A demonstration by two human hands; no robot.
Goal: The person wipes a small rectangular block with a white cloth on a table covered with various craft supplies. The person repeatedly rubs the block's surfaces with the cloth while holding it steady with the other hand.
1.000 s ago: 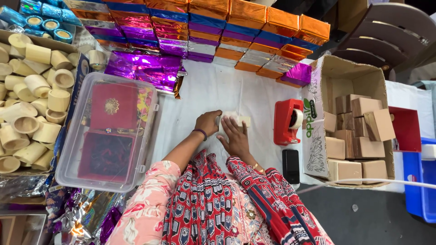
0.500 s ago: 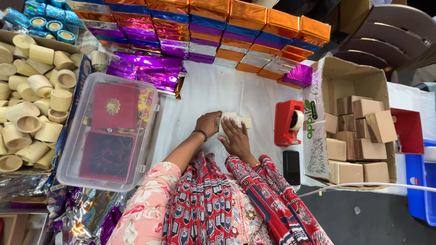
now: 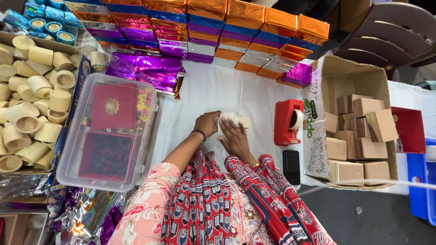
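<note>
Nearest to me, my two forearms run out over the white table cover (image 3: 236, 90) and meet at a small pale block (image 3: 236, 121), which lies flat on the cover, a short way left of the red tape dispenser (image 3: 289, 122). My left hand (image 3: 207, 124) is curled over the block's left end, fingers bent down onto it, a dark band at the wrist. My right hand (image 3: 233, 137) lies flat with the fingers spread, pressing on the block's near side and covering much of it; only the block's right end and a bit of white wrap at the top show. So neither hand lifts the block: the left cups it, the right holds it down with an open palm.

Compared with half a second ago, little differs. Both hands sit at the same spot beside the dispenser and the block has not shifted; my right sleeve has drawn a little nearer to me.

Just nearer than the dispenser lies a black phone (image 3: 291, 166). Right of the dispenser stands an open cardboard carton (image 3: 313, 131) holding plain tan boxes (image 3: 363, 131). Well left of the dispenser sits a clear plastic tub (image 3: 150, 136) with red cases inside, and beyond that a heap of pale cups (image 3: 32, 104). Farther than the dispenser, loose purple foil sheets (image 3: 145, 70) lie before rows of foil-wrapped boxes (image 3: 218, 27) in orange, blue and purple.
</note>
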